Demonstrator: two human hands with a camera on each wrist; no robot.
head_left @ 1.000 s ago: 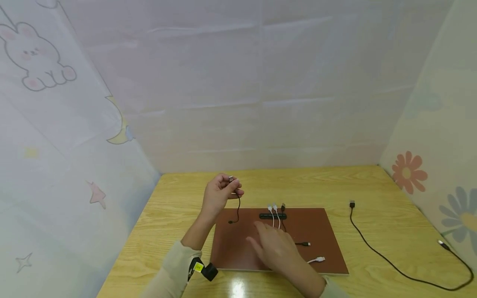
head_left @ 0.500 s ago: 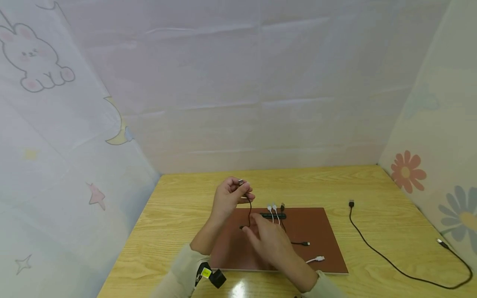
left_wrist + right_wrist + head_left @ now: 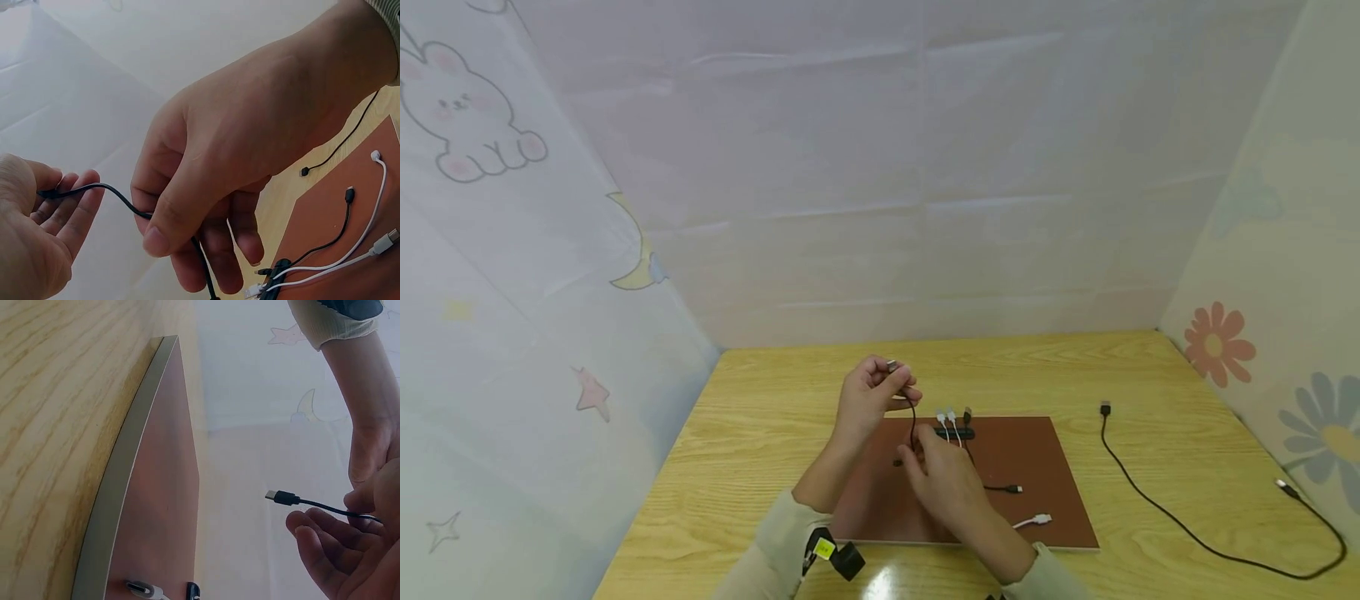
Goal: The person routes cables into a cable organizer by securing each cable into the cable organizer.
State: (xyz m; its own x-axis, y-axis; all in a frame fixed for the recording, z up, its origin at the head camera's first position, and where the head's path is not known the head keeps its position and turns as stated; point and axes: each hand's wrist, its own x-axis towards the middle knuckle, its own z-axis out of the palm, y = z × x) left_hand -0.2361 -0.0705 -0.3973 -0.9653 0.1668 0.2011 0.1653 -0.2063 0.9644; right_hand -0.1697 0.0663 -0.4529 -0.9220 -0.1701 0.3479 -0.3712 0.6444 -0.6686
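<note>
Left hand [image 3: 865,406]: thumb and fingers pinching the black cable [image 3: 119,195] near its metal plug [image 3: 892,365]. Cable runs down between the 2 hands, above the brown board [image 3: 1045,467]. Right hand [image 3: 947,483]: thumb and forefinger pinching the lower stretch, connector [image 3: 286,498] projecting. Beyond: clip strip [image 3: 963,433] with 3 cables [image 3: 951,417]. Far right: 1 loose cable [image 3: 1187,536] on the table [image 3: 752,433].

Both arms [image 3: 829,477] are stretched out, hands over the brown board [image 3: 1026,454]. Left hand [image 3: 868,398] sits higher above it, thumb and fingers pinched; right hand [image 3: 946,482] is kinda lower, closer to the board, also pinching.
</note>
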